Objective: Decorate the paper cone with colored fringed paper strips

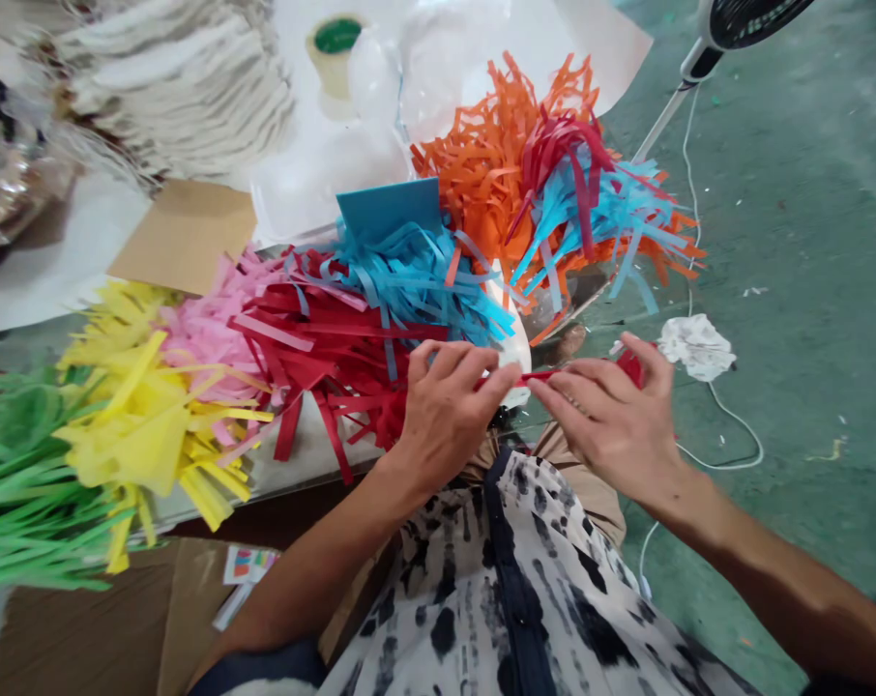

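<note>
A thin red strip (535, 376) is held between the two hands, above the lap and just off the bench edge. One end is pinched in the fingertips of the left hand (452, 401), the other in those of the right hand (612, 406); by this two-ended grip it is probably kept taut. More red paper shows behind the right fingers, though whether it is joined to the strip cannot be told.

Beside the left hand, red fringe (351, 333) is heaped on the bench (289, 469), within easy reach. Next to it lie blue fringe (409, 275) and pink fringe (217, 333), then yellow fringe (130, 425) and green fringe (32, 483); the colours are mostly grouped, presumably so that each can be picked out. Orange fringe (474, 159) is piled beyond, partly covered by blue and red strands. Farther back, a brown sheet (184, 232) and white bundles (177, 87) are set clear of the hands.
</note>
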